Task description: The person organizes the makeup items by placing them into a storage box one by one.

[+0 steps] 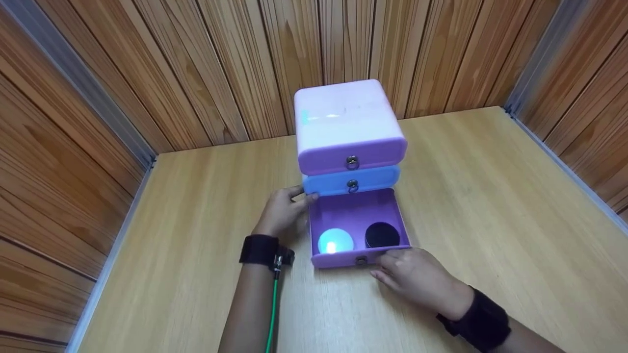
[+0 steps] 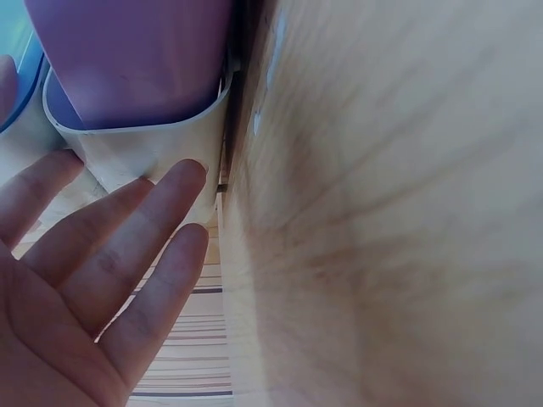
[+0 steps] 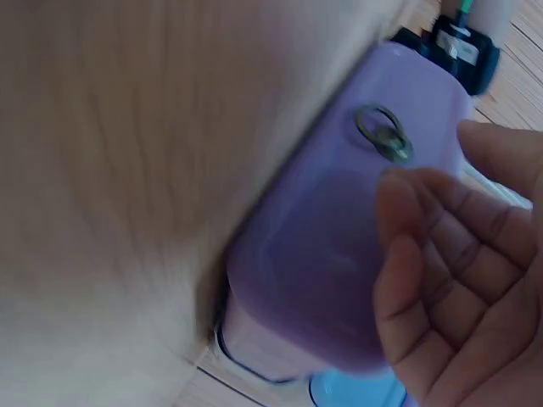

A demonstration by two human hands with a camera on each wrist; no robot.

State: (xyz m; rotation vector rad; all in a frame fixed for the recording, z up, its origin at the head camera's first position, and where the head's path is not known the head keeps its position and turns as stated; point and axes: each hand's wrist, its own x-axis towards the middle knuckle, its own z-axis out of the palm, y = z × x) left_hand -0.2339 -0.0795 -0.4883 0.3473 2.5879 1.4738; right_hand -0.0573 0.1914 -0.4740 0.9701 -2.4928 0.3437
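Observation:
A small drawer unit (image 1: 349, 115) with a pale pink top stands in the middle of the table. Its lowest purple drawer (image 1: 351, 208) is pulled out and holds a shiny light-blue round thing (image 1: 335, 240) and a black round thing (image 1: 382, 235). My left hand (image 1: 287, 211) steadies the unit's left side, thumb by the blue drawer (image 1: 352, 180); the left wrist view shows its long fingers fairly straight against the white casing (image 2: 144, 153). At the purple drawer's front right corner is my right hand (image 1: 414, 274), its fingers loosely bent against the front, beside the metal ring pull (image 3: 383, 134), which they do not hold.
The top purple drawer (image 1: 352, 156) and the blue one stand pushed in above the lowest. Wood-panelled walls (image 1: 274, 63) rise behind and on both sides of the wooden table (image 1: 490, 196). A green cable (image 1: 273, 309) runs along the left forearm.

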